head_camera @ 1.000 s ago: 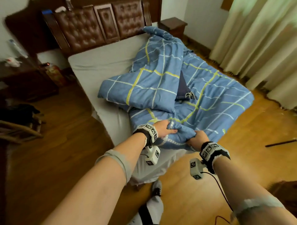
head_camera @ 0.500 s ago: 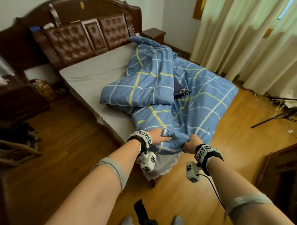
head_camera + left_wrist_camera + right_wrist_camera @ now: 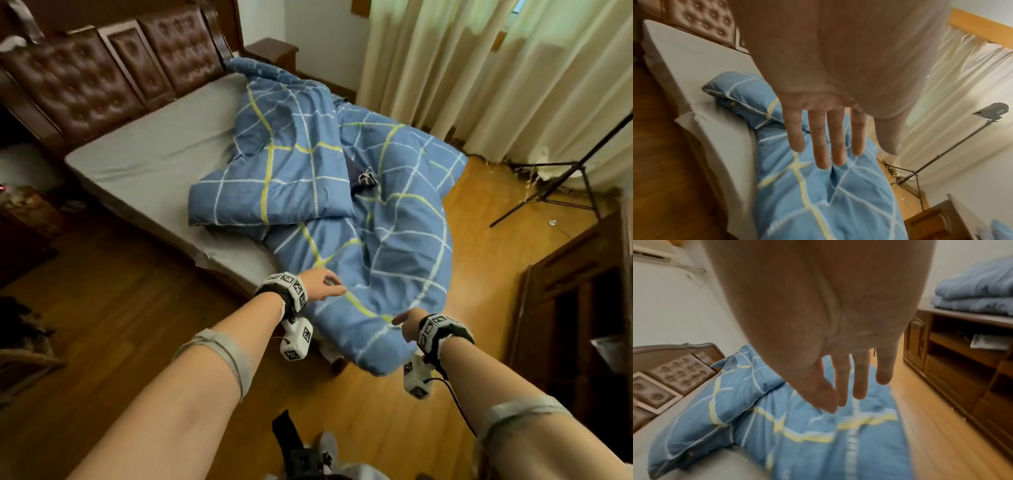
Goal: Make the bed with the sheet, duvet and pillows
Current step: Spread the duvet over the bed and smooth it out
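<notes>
A blue duvet (image 3: 342,171) with white and yellow checks lies bunched on the right half of the bed, and its near end hangs over the foot corner towards the floor. The grey sheet (image 3: 154,161) covers the bare left half of the mattress. My left hand (image 3: 323,286) hovers over the duvet's near end with fingers (image 3: 826,138) straight and spread, holding nothing. My right hand (image 3: 404,323) is at the hanging edge, its fingers (image 3: 859,382) also straight and empty above the duvet (image 3: 818,434). No pillow shows on the bed.
A padded brown headboard (image 3: 102,75) closes the far end. Curtains (image 3: 496,68) and a black tripod stand (image 3: 555,185) are to the right. A wooden cabinet (image 3: 565,291) stands near right, with folded blue bedding (image 3: 978,293) on top. Wooden floor surrounds the bed.
Both hands have let go of the duvet corner that they gripped before and have opened. The released end now hangs lower over the foot corner of the bed.
</notes>
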The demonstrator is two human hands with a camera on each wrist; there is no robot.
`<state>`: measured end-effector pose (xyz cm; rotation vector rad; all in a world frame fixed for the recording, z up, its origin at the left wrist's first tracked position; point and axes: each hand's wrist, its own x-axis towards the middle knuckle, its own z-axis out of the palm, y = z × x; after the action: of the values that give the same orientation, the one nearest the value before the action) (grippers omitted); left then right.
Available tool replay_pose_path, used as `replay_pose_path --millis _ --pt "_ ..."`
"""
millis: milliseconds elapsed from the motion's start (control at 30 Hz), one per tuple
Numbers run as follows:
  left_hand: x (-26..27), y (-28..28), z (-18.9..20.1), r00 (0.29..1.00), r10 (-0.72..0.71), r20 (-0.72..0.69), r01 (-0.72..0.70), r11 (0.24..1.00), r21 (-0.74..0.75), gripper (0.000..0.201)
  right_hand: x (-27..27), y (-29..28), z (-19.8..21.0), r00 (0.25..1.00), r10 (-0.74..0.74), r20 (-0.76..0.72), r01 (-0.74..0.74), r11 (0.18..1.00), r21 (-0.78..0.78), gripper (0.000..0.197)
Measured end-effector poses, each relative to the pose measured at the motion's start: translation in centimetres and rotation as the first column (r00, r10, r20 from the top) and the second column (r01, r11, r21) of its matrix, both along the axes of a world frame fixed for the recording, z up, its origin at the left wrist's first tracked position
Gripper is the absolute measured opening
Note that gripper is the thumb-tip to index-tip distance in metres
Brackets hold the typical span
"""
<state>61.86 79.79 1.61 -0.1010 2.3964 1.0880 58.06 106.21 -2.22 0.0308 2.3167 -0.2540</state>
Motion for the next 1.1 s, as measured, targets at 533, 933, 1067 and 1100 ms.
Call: replay_pose_path --millis 533,933,1067,1100 --pt "1.5 -32.4 -5.8 0.894 0.445 0.048 -0.396 0.836 -0.38 0.023 -3.9 -35.0 -8.2 0.993 0.059 0.106 -0.02 0.944 -0.33 0.04" --pt "-13.8 -54.6 -28.7 0.897 0.323 0.301 -0.189 0.897 -0.399 0.044 -8.0 -57.0 -30.1 0.628 -0.676 0.385 0.776 0.58 -0.246 0.081" --pt "-16.1 -57.3 -38.0 0.753 0.485 0.446 -0.408 0.875 -0.262 0.065 -9.5 -61.6 -37.1 0.407 -0.774 0.485 0.913 0.323 -0.25 0.083" --pt "-16.3 -57.7 -40.5 0.7 0.523 0.486 -0.487 0.848 -0.211 0.08 -9.8 -62.5 -38.9 0.345 -0.779 0.524 0.936 0.242 -0.256 0.081"
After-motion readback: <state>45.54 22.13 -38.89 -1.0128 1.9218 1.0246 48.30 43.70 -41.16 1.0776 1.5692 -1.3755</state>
